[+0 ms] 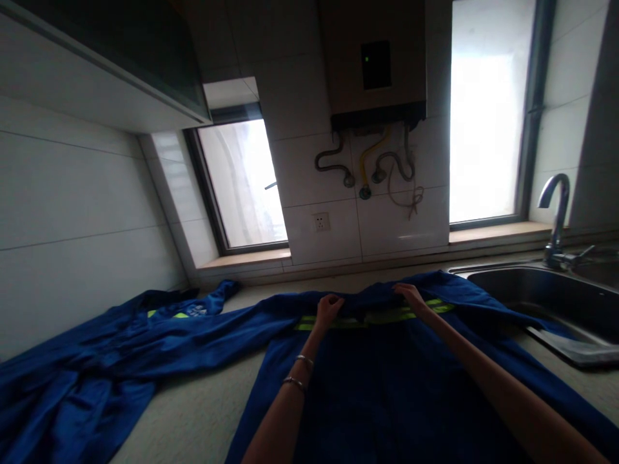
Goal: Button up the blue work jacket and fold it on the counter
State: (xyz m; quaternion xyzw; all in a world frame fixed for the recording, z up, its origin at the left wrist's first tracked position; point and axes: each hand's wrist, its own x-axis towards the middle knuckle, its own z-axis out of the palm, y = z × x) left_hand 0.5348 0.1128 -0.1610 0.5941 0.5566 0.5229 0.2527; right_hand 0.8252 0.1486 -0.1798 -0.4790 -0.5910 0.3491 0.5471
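Observation:
A blue work jacket (377, 380) with yellow-green reflective strips lies spread on the counter in front of me, one sleeve stretching left and the other right towards the sink. My left hand (330, 309), with two bracelets on its wrist, is closed in a pinch on the cloth near the jacket's top, just above the strip. To its right, my right hand (410, 296) has bent fingers closed on the upper edge of the same jacket; its fingertips are partly hidden in the dark cloth.
More blue clothing (72, 386) with a yellow-green strip lies crumpled on the left of the counter (193, 412). On the right is a steel sink (522, 283) with a tap (556, 219). A water heater (377, 64) hangs between two windows; a cabinet (106, 71) overhangs the left.

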